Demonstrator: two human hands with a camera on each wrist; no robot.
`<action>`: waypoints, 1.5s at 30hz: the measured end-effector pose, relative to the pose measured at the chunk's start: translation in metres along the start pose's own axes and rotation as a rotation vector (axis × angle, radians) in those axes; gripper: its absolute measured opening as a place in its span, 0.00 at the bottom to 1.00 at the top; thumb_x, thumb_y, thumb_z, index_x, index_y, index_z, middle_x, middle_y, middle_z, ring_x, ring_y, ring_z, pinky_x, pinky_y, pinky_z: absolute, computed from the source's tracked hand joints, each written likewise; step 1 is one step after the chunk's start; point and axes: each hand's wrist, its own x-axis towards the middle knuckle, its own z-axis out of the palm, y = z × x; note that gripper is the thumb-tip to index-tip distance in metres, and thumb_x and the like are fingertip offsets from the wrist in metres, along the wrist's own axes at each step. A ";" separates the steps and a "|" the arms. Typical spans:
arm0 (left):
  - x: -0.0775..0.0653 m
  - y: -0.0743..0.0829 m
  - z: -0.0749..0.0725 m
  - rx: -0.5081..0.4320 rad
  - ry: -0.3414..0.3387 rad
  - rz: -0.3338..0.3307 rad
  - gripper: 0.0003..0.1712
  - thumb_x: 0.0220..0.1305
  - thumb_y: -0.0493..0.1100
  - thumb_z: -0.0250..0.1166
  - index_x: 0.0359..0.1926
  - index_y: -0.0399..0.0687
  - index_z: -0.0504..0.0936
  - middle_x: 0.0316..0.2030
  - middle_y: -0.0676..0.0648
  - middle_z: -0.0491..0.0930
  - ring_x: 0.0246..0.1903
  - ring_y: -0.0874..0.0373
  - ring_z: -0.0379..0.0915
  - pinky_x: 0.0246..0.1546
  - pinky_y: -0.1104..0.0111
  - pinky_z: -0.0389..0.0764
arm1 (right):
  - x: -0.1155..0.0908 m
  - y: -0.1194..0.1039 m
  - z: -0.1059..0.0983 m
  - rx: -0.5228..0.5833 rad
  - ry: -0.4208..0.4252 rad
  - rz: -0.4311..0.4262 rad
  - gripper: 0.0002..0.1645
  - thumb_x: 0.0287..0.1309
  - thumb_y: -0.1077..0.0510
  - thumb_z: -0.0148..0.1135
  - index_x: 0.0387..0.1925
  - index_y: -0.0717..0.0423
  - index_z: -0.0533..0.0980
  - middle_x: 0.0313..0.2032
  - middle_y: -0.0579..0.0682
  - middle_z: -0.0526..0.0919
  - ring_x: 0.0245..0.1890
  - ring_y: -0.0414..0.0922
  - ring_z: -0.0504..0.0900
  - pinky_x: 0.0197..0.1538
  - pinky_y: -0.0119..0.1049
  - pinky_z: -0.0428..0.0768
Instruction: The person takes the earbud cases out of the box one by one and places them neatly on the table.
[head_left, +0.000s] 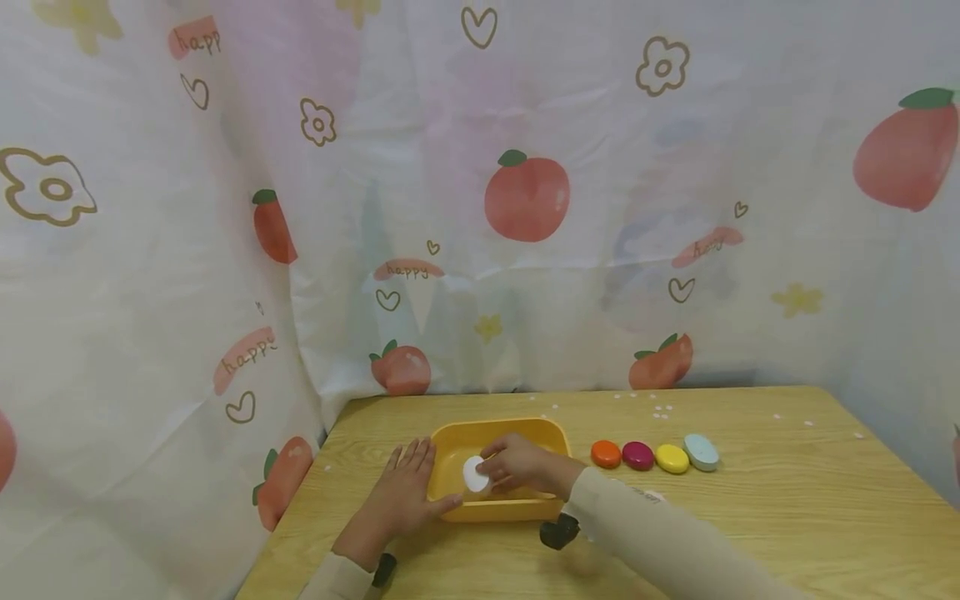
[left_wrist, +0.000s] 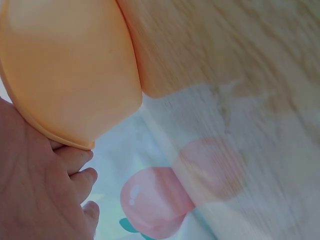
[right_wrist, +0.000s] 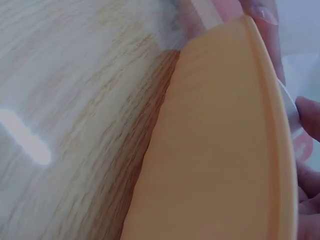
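A shallow yellow plastic basin stands on the table before me. My left hand lies along its left end with the fingers stretched out, the thumb reaching over the front rim; in the left wrist view, fingertips show beside the rim. My right hand reaches into the basin and pinches a flat white oval piece between thumb and fingers. Only the edge of this white piece shows past the basin wall in the right wrist view.
Right of the basin, a row holds orange, magenta, yellow and pale blue glossy oval pieces. Small white flecks dot the wooden table. A fruit-printed curtain hangs behind it.
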 end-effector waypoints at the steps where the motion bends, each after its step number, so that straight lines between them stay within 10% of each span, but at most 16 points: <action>1: 0.000 0.000 0.000 -0.002 -0.001 -0.002 0.62 0.59 0.81 0.42 0.74 0.35 0.52 0.74 0.38 0.48 0.73 0.43 0.39 0.70 0.47 0.40 | -0.002 0.000 -0.002 -0.001 -0.005 -0.010 0.27 0.60 0.64 0.64 0.56 0.77 0.68 0.40 0.58 0.81 0.36 0.49 0.83 0.42 0.47 0.83; 45: -0.003 -0.001 0.000 -0.030 -0.012 0.014 0.62 0.60 0.81 0.42 0.75 0.36 0.50 0.74 0.38 0.47 0.73 0.44 0.38 0.70 0.48 0.39 | -0.087 -0.008 -0.114 -0.034 0.005 -0.041 0.30 0.66 0.59 0.59 0.60 0.78 0.66 0.46 0.58 0.81 0.47 0.52 0.82 0.50 0.50 0.79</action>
